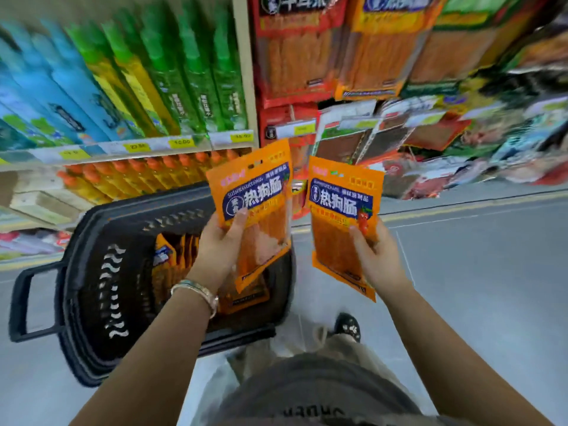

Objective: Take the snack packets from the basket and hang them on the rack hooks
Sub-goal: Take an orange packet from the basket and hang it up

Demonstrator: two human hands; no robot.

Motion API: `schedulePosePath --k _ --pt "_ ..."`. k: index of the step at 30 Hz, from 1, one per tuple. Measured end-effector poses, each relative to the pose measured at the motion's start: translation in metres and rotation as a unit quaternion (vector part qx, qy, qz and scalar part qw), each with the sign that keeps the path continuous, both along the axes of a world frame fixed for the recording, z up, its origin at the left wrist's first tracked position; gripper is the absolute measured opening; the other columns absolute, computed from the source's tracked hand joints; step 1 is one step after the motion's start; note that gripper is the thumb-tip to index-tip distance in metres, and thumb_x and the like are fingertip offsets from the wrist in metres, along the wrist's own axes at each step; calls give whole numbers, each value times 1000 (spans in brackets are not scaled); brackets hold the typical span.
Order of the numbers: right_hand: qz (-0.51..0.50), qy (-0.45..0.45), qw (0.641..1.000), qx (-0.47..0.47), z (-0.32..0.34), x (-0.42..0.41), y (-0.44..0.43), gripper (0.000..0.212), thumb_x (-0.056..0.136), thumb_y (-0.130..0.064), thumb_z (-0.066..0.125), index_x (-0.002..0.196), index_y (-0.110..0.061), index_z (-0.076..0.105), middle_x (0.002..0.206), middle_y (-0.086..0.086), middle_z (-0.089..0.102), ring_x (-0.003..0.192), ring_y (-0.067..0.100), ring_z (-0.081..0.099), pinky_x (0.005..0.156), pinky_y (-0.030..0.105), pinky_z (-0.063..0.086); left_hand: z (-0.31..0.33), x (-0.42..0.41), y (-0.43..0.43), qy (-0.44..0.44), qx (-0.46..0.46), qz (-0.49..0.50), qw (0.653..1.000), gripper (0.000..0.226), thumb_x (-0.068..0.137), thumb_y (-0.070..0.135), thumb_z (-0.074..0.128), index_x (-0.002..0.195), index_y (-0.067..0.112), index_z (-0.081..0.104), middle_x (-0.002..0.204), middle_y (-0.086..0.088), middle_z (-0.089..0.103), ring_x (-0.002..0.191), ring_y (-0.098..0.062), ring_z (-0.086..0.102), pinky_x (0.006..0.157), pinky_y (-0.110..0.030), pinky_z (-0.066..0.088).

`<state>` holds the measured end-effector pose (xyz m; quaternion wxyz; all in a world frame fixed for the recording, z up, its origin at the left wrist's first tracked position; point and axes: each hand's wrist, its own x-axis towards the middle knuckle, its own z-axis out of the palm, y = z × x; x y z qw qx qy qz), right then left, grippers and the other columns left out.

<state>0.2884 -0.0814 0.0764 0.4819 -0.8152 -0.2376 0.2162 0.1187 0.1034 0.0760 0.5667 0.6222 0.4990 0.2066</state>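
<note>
The left hand [219,244] grips one flat orange plastic snack packet with a blue label [255,207] by its lower half, thumb pressed on the front, holding it upright above the far right corner of the black perforated plastic shopping basket [101,272], where more orange packets [172,259] stand on edge along the far side. The right hand [379,256] pinches a second matching orange packet [341,219] at its right edge, well clear of the basket over the grey floor [476,272]. Both packets sit just below the rack of hanging red and orange snack bags [332,56].
</note>
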Motion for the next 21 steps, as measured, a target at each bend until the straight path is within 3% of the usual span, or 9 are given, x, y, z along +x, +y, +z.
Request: schedulePosePath --k 1,3,6,9,12,15,18,20,21 --pt "-11 0 1000 4 3 11 -14 23 96 -19 51 117 -15 59 105 2 65 100 18 59 84 30 45 3 16 -11 -11 4 -21 1000 18 93 42 53 109 34 58 105 12 68 88 -10 63 79 -26 50" --pt "-38 8 999 13 8 36 -39 11 95 -16 53 102 -21 61 94 0 63 92 17 58 76 23 42 9 46 -33 -43 15 -34 998 17 96 28 53 112 32 57 106 17 63 90 4 59 78 -13 45" --pt "-71 17 997 16 19 81 -67 12 94 -26 55 84 -31 60 92 2 67 87 16 61 72 25 44 19 94 -65 -77 9 -15 997 19 95 17 55 111 23 63 100 15 65 79 20 57 68 0 43" --pt "-52 -76 996 6 31 130 -83 22 95 -36 51 83 -22 64 80 -1 65 77 13 58 67 28 41 39 140 -86 -105 7 7 994 15 93 26 59 106 23 65 99 9 68 83 9 63 78 -14 48" --pt "-41 -148 988 17 52 171 -89 36 95 -39 50 64 -20 52 58 -8 52 58 10 46 54 26 28 63 178 -96 -120 28 34 992 16 91 36 60 100 24 67 105 2 69 92 -9 63 83 -26 46" --pt "-15 -195 979 58 80 202 -85 32 97 -35 48 69 -20 48 59 -2 52 58 10 48 52 19 33 89 205 -95 -133 67 28 988 15 90 42 59 86 31 67 93 13 69 88 -1 63 82 -25 47" --pt "2 -229 966 117 113 228 -70 27 98 -24 48 73 -32 43 63 -18 55 56 -3 49 50 14 32 121 227 -82 -159 130 37 978 11 91 38 60 83 34 66 85 22 66 86 -1 64 77 -23 48" --pt "2 -235 962 136 134 246 -55 22 97 -24 49 77 -30 47 59 -14 52 55 -3 48 50 18 31 145 237 -67 -173 163 43 970 8 89 41 61 85 38 66 80 19 69 81 -9 67 75 -29 48" --pt "-1 -241 960 145 145 256 -45 18 97 -25 50 79 -24 51 60 -9 52 56 1 48 54 27 33 157 241 -59 -175 185 41 966 7 88 45 61 83 44 66 74 20 69 73 -4 66 70 -30 47"
